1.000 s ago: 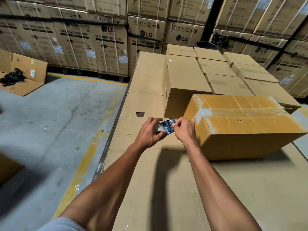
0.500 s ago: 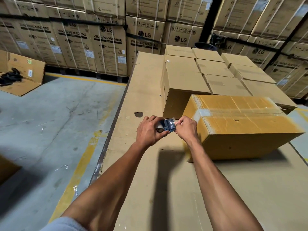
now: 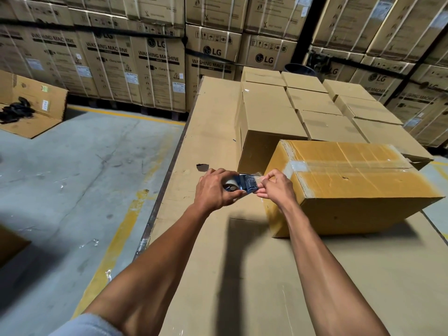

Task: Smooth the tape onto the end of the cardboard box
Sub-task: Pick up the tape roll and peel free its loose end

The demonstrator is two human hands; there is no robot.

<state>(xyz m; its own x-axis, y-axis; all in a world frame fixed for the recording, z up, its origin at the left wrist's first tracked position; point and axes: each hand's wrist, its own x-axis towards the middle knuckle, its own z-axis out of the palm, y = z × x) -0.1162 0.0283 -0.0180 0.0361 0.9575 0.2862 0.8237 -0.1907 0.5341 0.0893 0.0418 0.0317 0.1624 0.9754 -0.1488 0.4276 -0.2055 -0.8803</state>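
Both hands nudged left, left hand (image 3: 213,190) gripping tape roll (image 3: 238,185), right hand (image 3: 276,187) pinching tape

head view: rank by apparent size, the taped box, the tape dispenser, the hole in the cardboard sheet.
1. Taped cardboard box, by far the largest.
2. Tape dispenser, partly covered by the left hand, so its full extent is unsure.
3. Hole in the cardboard sheet, smallest, though it lies slightly farther from the camera.

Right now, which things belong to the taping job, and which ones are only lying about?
Job:
- cardboard box
- clear tape
- tape dispenser
- left hand
- right hand

Lying about:
- sealed cartons
- open carton on the floor
- washing machine boxes
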